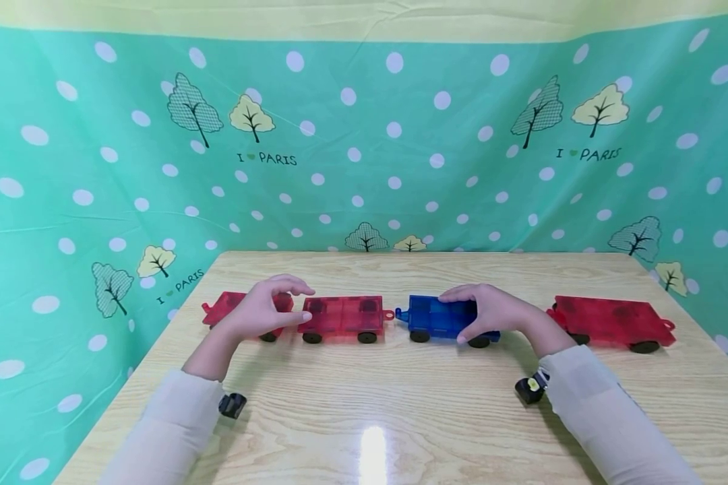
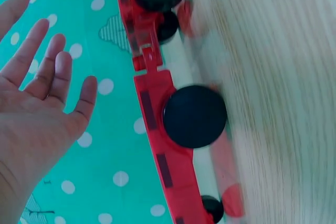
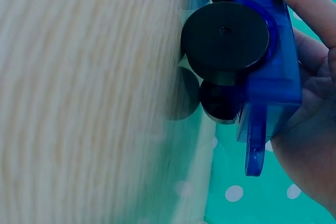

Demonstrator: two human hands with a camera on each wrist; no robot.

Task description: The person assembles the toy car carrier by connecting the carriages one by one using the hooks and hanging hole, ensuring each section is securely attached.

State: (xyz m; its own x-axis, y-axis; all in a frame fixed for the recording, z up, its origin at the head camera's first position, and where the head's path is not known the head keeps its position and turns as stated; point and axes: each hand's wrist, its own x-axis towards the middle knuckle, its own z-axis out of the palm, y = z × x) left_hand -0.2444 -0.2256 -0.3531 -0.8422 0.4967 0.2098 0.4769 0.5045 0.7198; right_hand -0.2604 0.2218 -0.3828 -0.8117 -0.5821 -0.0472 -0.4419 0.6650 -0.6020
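Observation:
A blue toy train car (image 1: 427, 316) on black wheels stands right of centre, gripped across its sides by my right hand (image 1: 496, 311). In the right wrist view, the blue car's end loop (image 3: 254, 156) points away from the palm. My left hand (image 1: 259, 311) hovers over the left red toy train car (image 1: 226, 306), fingers parted and holding nothing. Beside it is the middle red car (image 1: 342, 315); the left wrist view shows a coupling (image 2: 148, 59) joining these two. The middle car's ring (image 1: 390, 314) lies by the blue car's hook (image 1: 402, 315); whether they touch I cannot tell.
Another red car (image 1: 613, 323) stands to the right, partly behind the right wrist. All the cars are on a light wood table (image 1: 364, 384). A green dotted cloth (image 1: 394, 182) hangs behind it. Each wrist carries a small black camera (image 1: 233, 405).

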